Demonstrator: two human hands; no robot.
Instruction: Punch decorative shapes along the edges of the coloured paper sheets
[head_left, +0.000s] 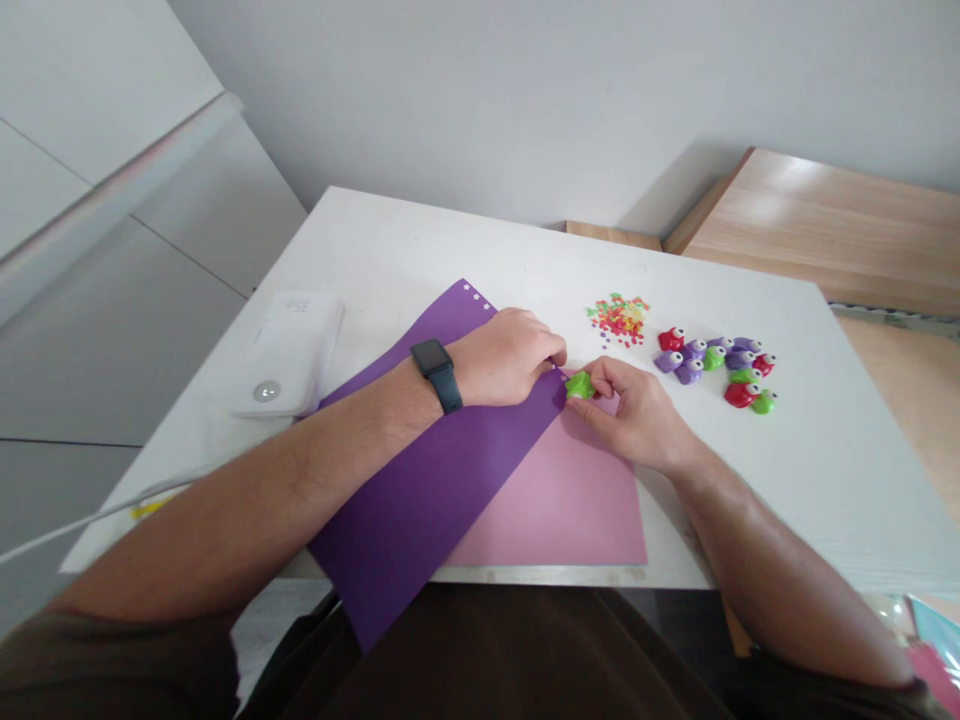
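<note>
A purple sheet [450,480] lies slanted across a pink sheet [562,500], its lower corner hanging over the table's front edge. White star-shaped holes run along its upper edge. My left hand [510,355], with a dark watch on the wrist, rests on the purple sheet, its fingers curled on the edge near the right corner. My right hand [637,405] grips a small green craft punch [580,386] between thumb and fingers. The punch sits at the right corner of the purple sheet, close to my left fingertips.
Several red, purple and green punches [742,394] stand on the right of the white table [825,480]. A pile of small coloured paper pieces [621,320] lies behind my right hand. At the left are a white device [289,350] and a white cable [67,522].
</note>
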